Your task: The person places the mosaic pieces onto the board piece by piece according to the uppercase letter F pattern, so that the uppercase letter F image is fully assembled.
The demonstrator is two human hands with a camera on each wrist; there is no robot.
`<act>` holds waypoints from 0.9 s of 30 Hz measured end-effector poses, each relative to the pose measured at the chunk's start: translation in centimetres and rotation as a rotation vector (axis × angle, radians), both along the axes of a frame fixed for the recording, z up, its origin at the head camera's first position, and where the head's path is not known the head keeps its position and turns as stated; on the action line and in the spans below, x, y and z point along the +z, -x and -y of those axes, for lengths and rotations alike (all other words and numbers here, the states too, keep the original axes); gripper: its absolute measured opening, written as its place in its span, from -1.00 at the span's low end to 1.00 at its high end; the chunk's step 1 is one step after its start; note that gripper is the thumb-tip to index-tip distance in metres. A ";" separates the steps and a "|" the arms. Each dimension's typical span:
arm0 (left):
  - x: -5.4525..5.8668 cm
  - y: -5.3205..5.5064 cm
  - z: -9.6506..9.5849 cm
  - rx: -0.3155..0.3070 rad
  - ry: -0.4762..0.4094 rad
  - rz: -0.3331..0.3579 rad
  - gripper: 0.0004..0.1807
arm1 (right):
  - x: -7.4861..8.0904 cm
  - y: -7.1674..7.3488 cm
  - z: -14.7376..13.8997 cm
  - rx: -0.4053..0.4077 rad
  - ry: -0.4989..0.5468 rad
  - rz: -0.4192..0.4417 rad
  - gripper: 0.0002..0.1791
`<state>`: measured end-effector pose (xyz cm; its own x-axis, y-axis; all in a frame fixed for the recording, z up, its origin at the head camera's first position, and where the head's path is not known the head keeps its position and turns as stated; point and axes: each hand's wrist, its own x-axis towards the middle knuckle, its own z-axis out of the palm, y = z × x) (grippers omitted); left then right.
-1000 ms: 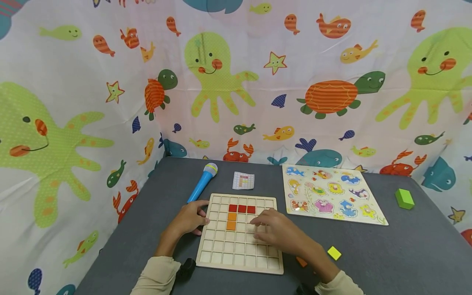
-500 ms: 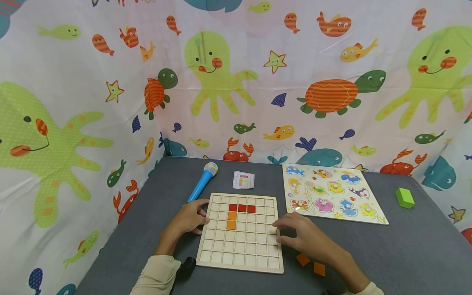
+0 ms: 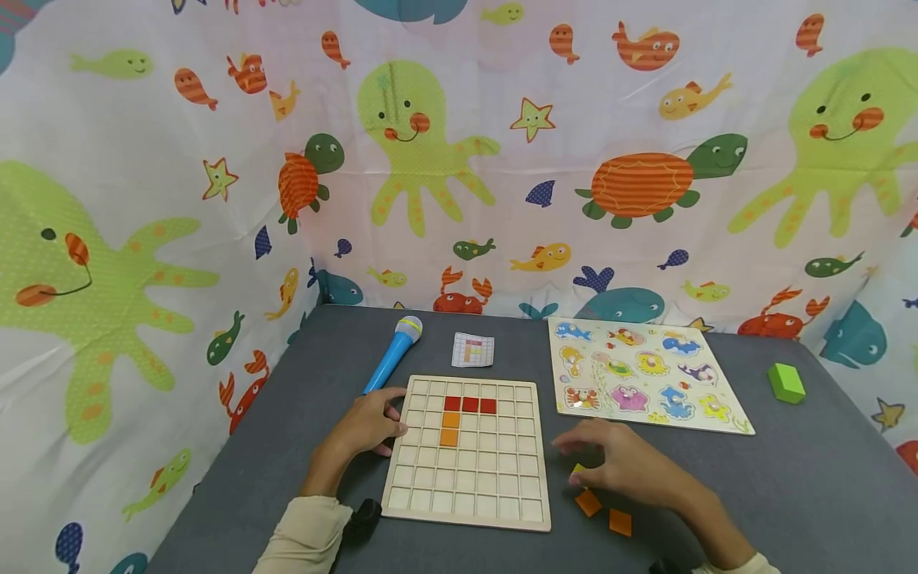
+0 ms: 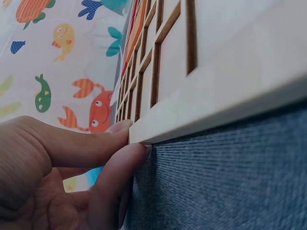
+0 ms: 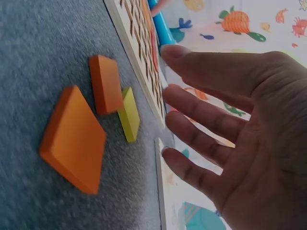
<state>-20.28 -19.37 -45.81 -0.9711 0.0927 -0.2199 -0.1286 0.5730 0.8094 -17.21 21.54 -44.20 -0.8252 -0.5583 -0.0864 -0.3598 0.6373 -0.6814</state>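
Observation:
A square wooden grid board (image 3: 476, 461) lies on the dark table, with three red tiles (image 3: 469, 406) in a row and two orange tiles (image 3: 449, 429) below the leftmost one. My left hand (image 3: 364, 424) pinches the board's left edge, thumb and finger meeting at the rim in the left wrist view. Right of the board, my right hand (image 3: 622, 462) hovers with spread, lightly bent fingers and holds nothing. Under it lie two loose orange tiles (image 5: 79, 141) and a yellow tile (image 5: 129, 116). In the head view the hand partly covers the yellow one.
A small pattern card (image 3: 473, 350) lies behind the board, a blue toy microphone (image 3: 392, 355) to its left. At the back right are a sea-animal puzzle (image 3: 653, 375) and a green block (image 3: 786, 383). A printed cloth (image 3: 473, 159) hangs behind the table.
My right hand has moved off the board to the right, over the loose tiles. The two loose orange tiles have come into fuller view. My left hand stays at the board's edge.

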 end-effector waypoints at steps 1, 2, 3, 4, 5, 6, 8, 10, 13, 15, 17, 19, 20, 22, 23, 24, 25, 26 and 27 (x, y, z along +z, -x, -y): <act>0.0 0.0 0.0 0.001 0.001 0.000 -0.29 | 0.0 0.1 -0.1 0.003 -0.006 0.009 -0.54; 0.1 0.0 0.1 0.002 0.001 -0.001 -0.29 | 0.1 0.2 -0.2 0.011 -0.008 0.018 -0.54; 0.1 0.0 0.1 0.003 0.004 -0.001 -0.29 | 0.1 0.2 -0.2 0.019 -0.009 0.024 -0.55; 0.1 0.0 0.1 0.000 0.009 -0.004 -0.29 | 0.2 0.2 -0.3 0.030 -0.009 0.032 -0.55; 0.2 0.1 0.1 0.003 0.011 -0.002 -0.29 | 0.2 0.2 -0.4 0.044 -0.008 0.040 -0.56; 0.2 0.1 0.1 0.003 0.016 0.000 -0.29 | 0.2 0.3 -0.4 0.059 -0.007 0.046 -0.57; 0.3 0.1 0.1 0.002 0.021 0.006 -0.29 | 0.2 0.3 -0.5 0.081 -0.006 0.067 -0.60; 0.3 0.1 0.1 -0.003 0.024 0.010 -0.29 | 0.1 0.2 -0.6 0.096 -0.008 0.090 -0.63; 0.4 0.1 0.0 -0.005 0.017 0.017 -0.29 | 0.0 0.2 -0.8 0.106 -0.003 0.123 -0.64; 0.5 0.0 0.1 -0.009 0.012 0.017 -0.29 | -0.1 0.1 -0.9 0.122 0.001 0.132 -0.65; 0.6 -0.1 0.1 -0.011 0.007 0.017 -0.29 | -0.2 0.0 -1.0 0.137 0.005 0.144 -0.65; 0.7 -0.1 0.2 -0.012 0.003 0.018 -0.29 | -0.2 0.0 -1.0 0.151 0.005 0.154 -0.65; 0.7 -0.1 0.2 -0.014 0.003 0.017 -0.29 | -0.2 0.0 -1.0 0.155 0.005 0.162 -0.64; 0.7 -0.1 0.1 -0.012 0.006 0.019 -0.29 | -0.2 0.0 -1.0 0.159 0.006 0.181 -0.62; 0.7 0.0 0.1 -0.010 0.006 0.021 -0.29 | -0.1 0.1 -1.0 0.162 0.006 0.186 -0.61; 0.7 0.0 0.1 -0.008 0.008 0.022 -0.29 | -0.2 0.1 -1.0 0.166 0.005 0.189 -0.59; 0.7 0.0 0.1 -0.007 0.012 0.023 -0.29 | -0.2 0.1 -1.0 0.170 0.005 0.189 -0.58; 0.7 0.0 0.1 -0.006 0.016 0.023 -0.29 | -0.2 0.1 -1.0 0.175 0.005 0.188 -0.57; 0.6 0.0 0.0 -0.004 0.019 0.025 -0.29 | -0.2 0.1 -1.0 0.180 0.004 0.186 -0.56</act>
